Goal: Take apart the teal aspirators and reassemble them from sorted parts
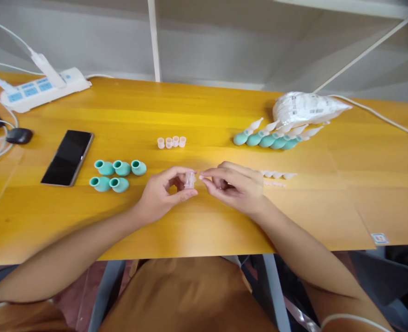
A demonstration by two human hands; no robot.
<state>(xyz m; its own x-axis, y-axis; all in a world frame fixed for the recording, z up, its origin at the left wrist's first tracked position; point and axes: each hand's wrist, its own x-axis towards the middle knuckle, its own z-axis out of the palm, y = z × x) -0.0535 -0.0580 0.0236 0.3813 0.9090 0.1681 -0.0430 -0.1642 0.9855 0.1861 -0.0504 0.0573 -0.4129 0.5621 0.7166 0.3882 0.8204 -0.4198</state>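
Observation:
My left hand (162, 192) pinches a small clear plastic cap (189, 180) between thumb and fingers, just above the wooden table (204, 115). My right hand (235, 184) meets it from the right, fingertips closed on a tiny white piece (201, 176) that touches the cap. Several teal rubber bulbs (117, 175) lie to the left of my hands. A row of small clear caps (171, 142) stands behind my hands. Small white nozzle tips (279, 175) lie just right of my right hand. Several assembled teal bulbs with white nozzles (269, 136) lie at the back right.
A white plastic bag (304, 107) rests behind the assembled pieces. A black phone (68, 157) lies at the left, a dark mouse (19, 135) beyond it. A white power strip (41, 87) with cables sits at the back left. A white upright post (153, 39) rises behind the table.

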